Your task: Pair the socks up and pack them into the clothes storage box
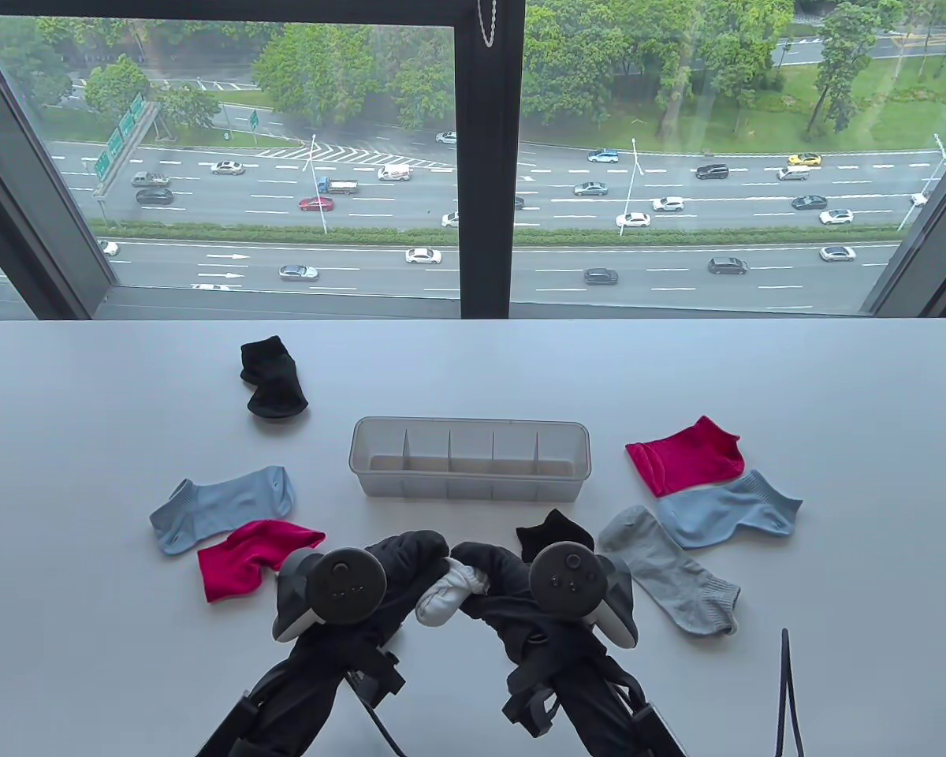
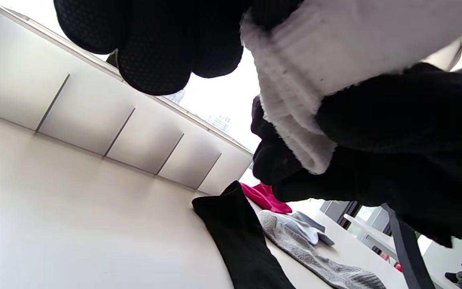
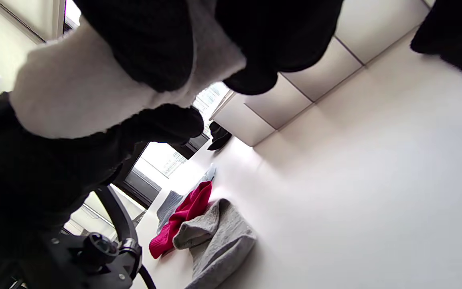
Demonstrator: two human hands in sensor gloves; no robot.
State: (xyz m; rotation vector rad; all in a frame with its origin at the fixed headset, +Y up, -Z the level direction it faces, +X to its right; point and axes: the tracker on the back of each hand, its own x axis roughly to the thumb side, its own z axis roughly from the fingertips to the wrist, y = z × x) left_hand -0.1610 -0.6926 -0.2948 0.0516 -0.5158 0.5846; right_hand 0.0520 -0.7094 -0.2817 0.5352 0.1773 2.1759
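1. Both my hands, left point(image 1: 410, 564) and right point(image 1: 493, 572), curl their fingers around the white socks point(image 1: 451, 593) above the bench point(image 1: 87, 631) (near the box point(image 1: 471, 468)).
2. They look soft, light and floppy; gripping the bundled middle seems best.

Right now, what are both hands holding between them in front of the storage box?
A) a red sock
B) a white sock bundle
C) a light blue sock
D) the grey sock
B: the left hand and right hand both grip the white sock bundle above the table, and both wrist views show white ribbed fabric in the gloved fingers; the red, blue and grey socks lie untouched on the table.
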